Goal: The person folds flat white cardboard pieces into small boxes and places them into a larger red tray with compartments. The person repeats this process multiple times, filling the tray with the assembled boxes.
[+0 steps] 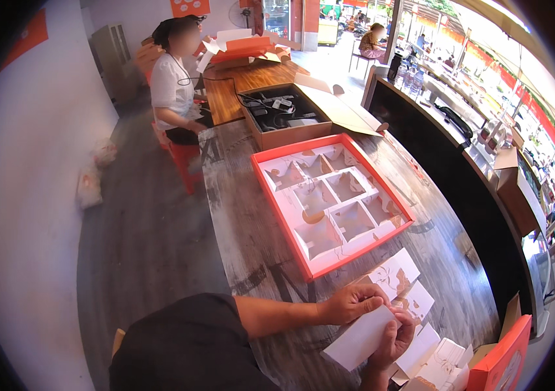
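Between my two hands is a piece of folded white cardboard (357, 340), held over the near right part of the table. My left hand (354, 304) pinches its upper edge with fingers curled. Lower down, my right hand (393, 340) grips its right side, thumb on the front face. Just beyond my fingers lie white card pieces with brown printed patterns (398, 272). Further off on the table sits a shallow orange-red box (279, 225) holding white card dividers that form several square compartments.
More folded white cards (443, 366) and an orange box (502, 358) stand at the near right. A brown carton (290, 135) with black contents and cables is beyond the divider box. A seated person (174, 85) is at the far left. A dark counter (440, 140) runs along the right.
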The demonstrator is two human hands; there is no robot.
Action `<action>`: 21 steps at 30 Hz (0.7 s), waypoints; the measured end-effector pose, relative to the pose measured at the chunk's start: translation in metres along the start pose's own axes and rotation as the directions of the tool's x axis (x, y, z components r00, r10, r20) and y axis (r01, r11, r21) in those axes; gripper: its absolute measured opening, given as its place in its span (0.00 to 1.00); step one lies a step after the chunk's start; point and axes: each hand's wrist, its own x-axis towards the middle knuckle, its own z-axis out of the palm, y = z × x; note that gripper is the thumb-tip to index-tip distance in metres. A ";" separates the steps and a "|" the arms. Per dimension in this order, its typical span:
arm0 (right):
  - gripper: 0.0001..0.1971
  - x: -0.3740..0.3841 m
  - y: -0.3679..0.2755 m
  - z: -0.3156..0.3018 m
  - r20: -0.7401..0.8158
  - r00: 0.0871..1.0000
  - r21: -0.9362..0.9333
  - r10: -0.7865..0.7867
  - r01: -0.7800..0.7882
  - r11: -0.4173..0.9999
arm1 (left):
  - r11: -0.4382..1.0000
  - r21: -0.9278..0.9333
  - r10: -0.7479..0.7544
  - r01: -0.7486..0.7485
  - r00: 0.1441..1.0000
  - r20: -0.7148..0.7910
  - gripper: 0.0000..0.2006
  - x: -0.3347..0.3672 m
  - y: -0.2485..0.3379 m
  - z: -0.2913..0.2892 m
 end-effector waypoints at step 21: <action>0.38 0.015 -0.038 0.000 0.037 0.977 0.070 0.209 -0.212 0.975 | 0.868 0.256 0.417 -0.426 0.904 0.092 0.28 0.009 0.012 -0.002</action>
